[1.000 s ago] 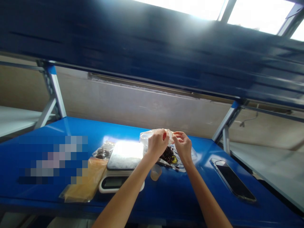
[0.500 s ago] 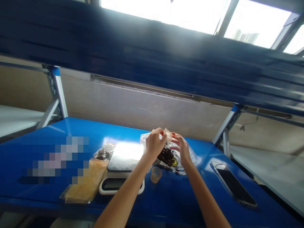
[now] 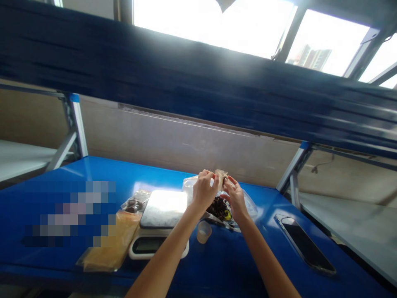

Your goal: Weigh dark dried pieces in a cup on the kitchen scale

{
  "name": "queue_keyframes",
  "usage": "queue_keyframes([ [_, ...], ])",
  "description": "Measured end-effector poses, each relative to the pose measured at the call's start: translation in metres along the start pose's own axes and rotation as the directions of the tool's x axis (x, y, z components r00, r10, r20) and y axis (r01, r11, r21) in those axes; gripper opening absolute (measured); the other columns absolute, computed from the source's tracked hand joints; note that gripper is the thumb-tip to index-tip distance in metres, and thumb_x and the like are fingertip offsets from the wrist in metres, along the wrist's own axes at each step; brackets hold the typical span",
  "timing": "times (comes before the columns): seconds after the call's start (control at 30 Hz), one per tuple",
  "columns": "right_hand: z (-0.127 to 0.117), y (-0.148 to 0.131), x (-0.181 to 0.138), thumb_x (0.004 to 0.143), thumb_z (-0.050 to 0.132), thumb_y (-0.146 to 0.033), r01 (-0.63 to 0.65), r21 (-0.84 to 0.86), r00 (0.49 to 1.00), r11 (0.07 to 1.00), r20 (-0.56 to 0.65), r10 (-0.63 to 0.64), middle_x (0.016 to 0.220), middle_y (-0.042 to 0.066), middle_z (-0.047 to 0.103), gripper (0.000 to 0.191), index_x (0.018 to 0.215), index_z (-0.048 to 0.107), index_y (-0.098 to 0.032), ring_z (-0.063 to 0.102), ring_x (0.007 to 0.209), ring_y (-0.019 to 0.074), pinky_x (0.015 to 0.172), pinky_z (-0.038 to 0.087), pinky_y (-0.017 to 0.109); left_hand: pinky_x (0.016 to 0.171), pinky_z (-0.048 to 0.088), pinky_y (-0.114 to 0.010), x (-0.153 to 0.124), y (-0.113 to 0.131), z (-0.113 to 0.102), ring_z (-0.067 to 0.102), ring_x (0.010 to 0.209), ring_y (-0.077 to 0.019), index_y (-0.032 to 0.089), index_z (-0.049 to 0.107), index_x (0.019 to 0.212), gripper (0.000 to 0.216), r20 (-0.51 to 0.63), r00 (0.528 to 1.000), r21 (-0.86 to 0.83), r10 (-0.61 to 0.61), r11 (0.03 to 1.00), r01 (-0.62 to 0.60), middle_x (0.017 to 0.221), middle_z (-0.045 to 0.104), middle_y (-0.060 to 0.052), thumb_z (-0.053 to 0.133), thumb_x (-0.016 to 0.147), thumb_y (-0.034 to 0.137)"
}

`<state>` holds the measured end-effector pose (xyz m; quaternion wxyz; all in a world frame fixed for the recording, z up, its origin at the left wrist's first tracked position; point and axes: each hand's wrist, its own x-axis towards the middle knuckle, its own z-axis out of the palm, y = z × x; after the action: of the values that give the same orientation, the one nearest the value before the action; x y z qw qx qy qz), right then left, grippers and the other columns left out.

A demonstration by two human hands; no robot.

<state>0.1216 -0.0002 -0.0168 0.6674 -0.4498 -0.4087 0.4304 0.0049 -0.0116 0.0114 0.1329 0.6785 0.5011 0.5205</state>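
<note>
Small bag [image 3: 221, 178] was up above the dark pieces [image 3: 218, 208], left hand [image 3: 204, 189] pinching its edge! Right hand [image 3: 235, 201] had fingertips at its other side, though whether they gripped, you couldn't tell.

White light fills the far windows [image 3: 186, 18] above a dark blue shelf [image 3: 173, 78]; beneath it shows a pale wall [image 3: 186, 145].

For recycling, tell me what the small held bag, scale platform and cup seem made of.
Small held bag: perhaps dull plastic film, looking thin and crinkled.
Scale platform: likely smooth metal, by bright glare over grey.
Cup: probably milky plastic; its walls look translucent.
</note>
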Motion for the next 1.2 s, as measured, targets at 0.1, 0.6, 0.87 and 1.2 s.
queue_keyframes([
  [0.1,-0.004,-0.002,0.004,0.055,0.079,-0.044,0.066,0.007,0.989,0.998,-0.132,-0.065,0.100,0.006,0.067,0.068,0.113,0.051,-0.022,0.065,0.089,0.0203,0.053,0.051,0.022,0.082,0.043,-0.034,0.000,-0.001,-0.001,0.056,0.095,-0.0229,0.018,0.060,0.083,0.022,-0.060,0.997,0.036,-0.051,0.998,0.053,0.092,0.062,-0.008,0.042,0.090,0.027],
  [0.6,-0.003,-0.003,0.003,0.053,0.081,-0.044,0.236,-0.119,0.971,0.964,0.049,-0.232,0.095,0.009,0.071,0.060,0.105,0.066,-0.020,0.064,0.087,0.0237,0.050,0.043,0.023,0.074,0.049,-0.028,0.008,-0.009,0.007,0.066,0.079,-0.0178,0.018,0.067,0.086,0.012,0.005,0.987,-0.449,-0.159,0.882,0.145,0.084,0.072,-0.007,0.059,0.082,0.027],
  [0.87,-0.003,-0.006,0.003,0.060,0.073,-0.053,0.168,-0.085,0.986,0.982,-0.002,-0.169,0.097,0.008,0.072,0.049,0.096,0.072,-0.021,0.064,0.091,0.0238,0.055,0.047,0.025,0.065,0.046,-0.024,0.008,-0.013,0.006,0.066,0.070,-0.0163,0.017,0.062,0.077,0.013,-0.013,0.966,-0.490,-0.260,0.844,0.220,0.071,0.069,-0.005,0.063,0.079,0.030],
  [1.2,-0.008,-0.003,0.003,0.063,0.071,-0.053,0.299,-0.215,0.937,0.930,-0.120,-0.329,0.086,0.009,0.073,0.044,0.088,0.073,-0.017,0.064,0.080,0.0225,0.052,0.048,0.027,0.068,0.048,-0.026,0.010,-0.011,0.006,0.065,0.072,-0.0163,0.018,0.066,0.072,0.013,-0.070,0.970,-0.487,-0.233,0.857,0.171,0.073,0.070,-0.004,0.064,0.077,0.030],
])
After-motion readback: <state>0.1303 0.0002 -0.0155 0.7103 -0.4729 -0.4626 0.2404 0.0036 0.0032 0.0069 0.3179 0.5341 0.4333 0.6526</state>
